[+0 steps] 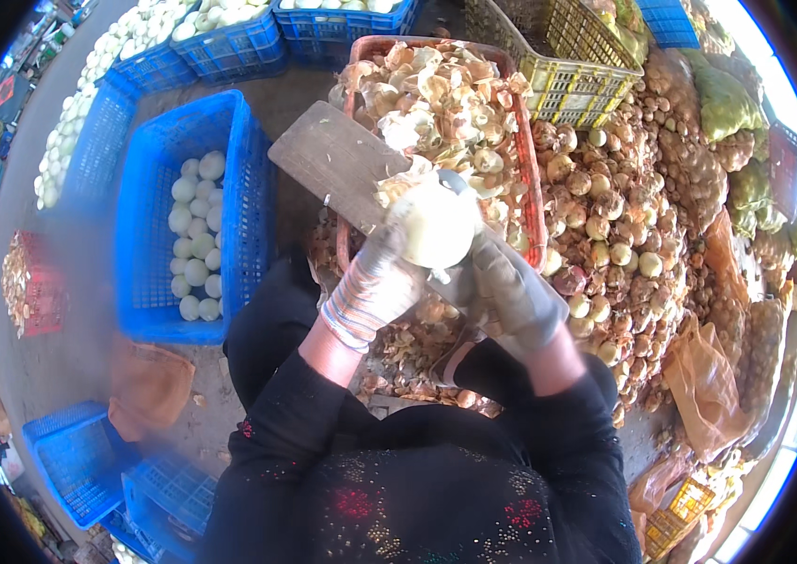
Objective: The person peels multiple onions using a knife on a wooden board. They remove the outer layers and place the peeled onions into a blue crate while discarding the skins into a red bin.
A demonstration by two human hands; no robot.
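A large, pale, mostly peeled onion point(438, 224) is in front of me, above the near end of a red plastic crate point(538, 204) heaped with onion skins point(433, 92). My left hand point(384, 282), in a pale glove with a striped cuff, grips the onion from its lower left. My right hand point(514, 289), in a grey glove, is closed at the onion's right side around something grey, perhaps a knife, mostly hidden by the fingers. Loose skin hangs at the onion's upper left. A worn wooden board point(342, 162) lies across the crate's left edge.
A blue crate point(127, 233) with peeled onions stands at left. Unpeeled onions point(603, 211) are piled on the floor at right. A yellow crate point(574, 88) stands behind, with filled blue crates point(229, 49) at the back left. An orange mesh sack point(151, 384) lies lower left.
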